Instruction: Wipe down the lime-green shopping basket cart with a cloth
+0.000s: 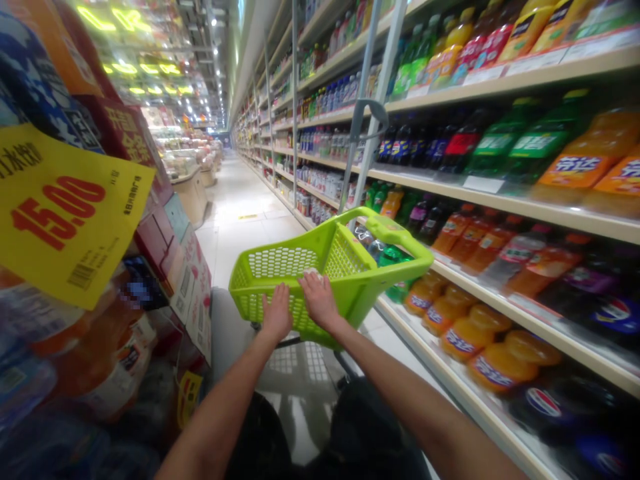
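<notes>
A lime-green plastic shopping cart (pixel 360 293) with perforated walls stands sideways in front of me, its handle end towards the shelves. My left hand (pixel 277 313) is at the near rim, fingers over its edge and thumb apart on the outer wall. Just right of it, my right hand (pixel 320 301) holds the same rim, its fingers reaching over to the inside. A small whitish patch shows by the right fingertips; what it is I cannot make out. Both arms are stretched forward, and my dark-clad legs (pixel 375 427) are below the cart.
Shelves (pixel 530 293) full of soda bottles line the right side, close to the cart. Stacked boxes (pixel 193 293) and bottles stand at left, with a yellow price sign (pixel 65 220) jutting out. A pale tiled aisle (pixel 235 200) runs ahead past display counters (pixel 187 193).
</notes>
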A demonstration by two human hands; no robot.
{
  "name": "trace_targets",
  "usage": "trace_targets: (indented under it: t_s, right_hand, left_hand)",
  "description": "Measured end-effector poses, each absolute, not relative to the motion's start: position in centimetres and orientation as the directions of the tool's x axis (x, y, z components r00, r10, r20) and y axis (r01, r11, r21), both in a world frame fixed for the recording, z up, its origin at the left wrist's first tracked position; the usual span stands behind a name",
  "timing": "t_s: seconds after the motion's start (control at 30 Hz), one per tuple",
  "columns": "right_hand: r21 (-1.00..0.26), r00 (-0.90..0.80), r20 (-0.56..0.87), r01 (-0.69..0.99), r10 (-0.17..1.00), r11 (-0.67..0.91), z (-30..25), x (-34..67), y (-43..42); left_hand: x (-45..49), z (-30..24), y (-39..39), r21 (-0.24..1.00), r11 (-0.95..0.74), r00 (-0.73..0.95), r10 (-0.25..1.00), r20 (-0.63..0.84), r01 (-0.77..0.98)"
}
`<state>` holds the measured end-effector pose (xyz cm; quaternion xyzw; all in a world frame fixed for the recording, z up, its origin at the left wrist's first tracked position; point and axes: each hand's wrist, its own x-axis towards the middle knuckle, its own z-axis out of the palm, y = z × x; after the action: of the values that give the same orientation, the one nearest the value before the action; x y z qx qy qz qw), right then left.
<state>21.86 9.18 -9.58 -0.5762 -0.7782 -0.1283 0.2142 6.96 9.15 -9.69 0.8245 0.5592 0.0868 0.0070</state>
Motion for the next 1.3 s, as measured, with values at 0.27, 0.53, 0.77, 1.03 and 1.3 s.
trace_targets:
  t_s: [0.27,0.53,0.77,1.03,1.3]
  right_hand:
    - [-0.12,-0.242,0.356,0.946,0.903,0.301,-7.4,23.9,8.4]
    - [-0.09,-0.188,0.337,0.969,0.922,0.231,-6.0,26.8,7.0]
    - [-0.108,-0.108,0.435,0.979,0.894,0.17,-6.5,28.0,6.7]
    - [-0.082,-0.101,0.519,0.983,0.849,0.167,-7.7,28.0,6.6]
    - [-0.083,-0.05,0.555,0.99,0.83,0.115,-8.2,27.4,6.7]
  left_hand:
    - [9.5,-8.5,8.9,0.051,-0.644,0.615,0.748,0.249,0.763]
    - [14.1,-8.8,11.5,-0.021,-0.649,0.597,0.686,0.417,0.76]
    - [13.0,-9.7,12.6,0.066,-0.653,0.551,0.685,0.477,0.755]
    - [8.6,-11.3,12.9,0.115,-0.493,0.398,0.801,0.447,0.863]
    - [10.4,-10.8,10.9,0.129,-0.476,0.383,0.817,0.431,0.87]
